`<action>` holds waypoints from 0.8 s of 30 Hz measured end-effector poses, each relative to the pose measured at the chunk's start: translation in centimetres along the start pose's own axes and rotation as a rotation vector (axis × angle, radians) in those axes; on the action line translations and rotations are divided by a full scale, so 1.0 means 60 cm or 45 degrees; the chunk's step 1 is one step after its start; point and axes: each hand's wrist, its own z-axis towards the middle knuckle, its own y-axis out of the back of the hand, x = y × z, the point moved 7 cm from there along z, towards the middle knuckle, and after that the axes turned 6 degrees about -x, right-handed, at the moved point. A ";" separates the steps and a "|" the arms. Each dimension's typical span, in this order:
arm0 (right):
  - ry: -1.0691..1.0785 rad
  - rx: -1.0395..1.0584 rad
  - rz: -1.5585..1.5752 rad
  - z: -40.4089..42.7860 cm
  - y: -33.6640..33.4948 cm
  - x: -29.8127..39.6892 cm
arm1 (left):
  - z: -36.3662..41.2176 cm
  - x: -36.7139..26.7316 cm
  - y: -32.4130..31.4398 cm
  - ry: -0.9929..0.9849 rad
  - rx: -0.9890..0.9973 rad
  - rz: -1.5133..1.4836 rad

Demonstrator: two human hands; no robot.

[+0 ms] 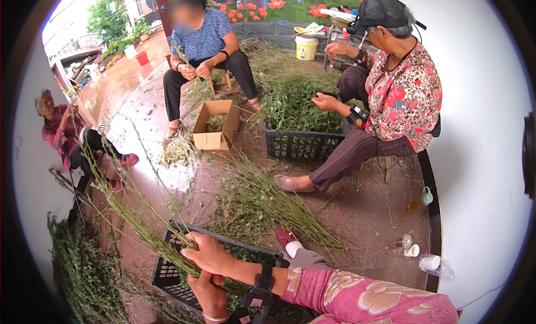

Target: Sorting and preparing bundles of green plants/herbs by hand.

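Note:
A bundle of long, thin green plant stems [155,236] reaches from my hands towards the upper left, its tips spread apart. My left hand [209,294], with a pale bracelet at the wrist, is closed around the lower part of the bundle. Just above it, my right hand [211,253] has thumb and fingers on the same stems, with a black strap round its wrist. Beneath both hands stands a black plastic crate [167,282] with leafy green cuttings in it, partly hidden by my forearms.
Stripped stems [284,207] lie across the floor ahead; a leafy heap [83,273] is at the left. Three people sit around, near a cardboard box [213,140] and a second black crate [301,144] full of greens. Cups [412,250] and a bottle [418,202] stand or lie by the right wall.

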 end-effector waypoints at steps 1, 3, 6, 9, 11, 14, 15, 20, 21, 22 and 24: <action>-0.058 0.045 -0.029 -0.003 -0.003 0.000 | 0.005 0.004 0.007 0.010 -0.006 -0.040; -0.114 0.095 -0.058 -0.007 -0.011 -0.004 | 0.008 0.004 0.013 0.018 -0.015 -0.081; -0.083 0.127 -0.024 -0.011 -0.036 -0.004 | 0.006 -0.009 0.030 -0.025 -0.060 -0.158; -0.268 0.213 -0.065 -0.018 -0.052 -0.024 | 0.003 -0.016 0.039 -0.057 -0.037 -0.122; 0.053 0.114 -0.135 -0.014 -0.033 -0.016 | 0.002 -0.009 0.031 -0.028 -0.079 -0.146; -0.103 0.147 -0.122 -0.015 -0.009 -0.023 | 0.002 -0.008 0.006 0.011 -0.017 -0.153; -0.023 0.101 -0.123 -0.018 -0.008 -0.020 | 0.001 -0.010 0.010 0.012 0.004 -0.176; 0.245 0.097 -0.889 -0.030 -0.025 0.028 | 0.003 -0.024 0.039 -0.029 -0.015 -0.143; 0.248 0.102 -0.889 -0.030 -0.026 0.036 | 0.004 -0.024 0.041 -0.032 -0.019 -0.146; 0.236 0.107 -0.980 -0.029 -0.027 0.039 | 0.005 -0.024 0.042 -0.030 -0.026 -0.159; 0.219 0.113 -1.073 -0.027 -0.027 0.043 | 0.006 -0.024 0.043 -0.023 -0.033 -0.173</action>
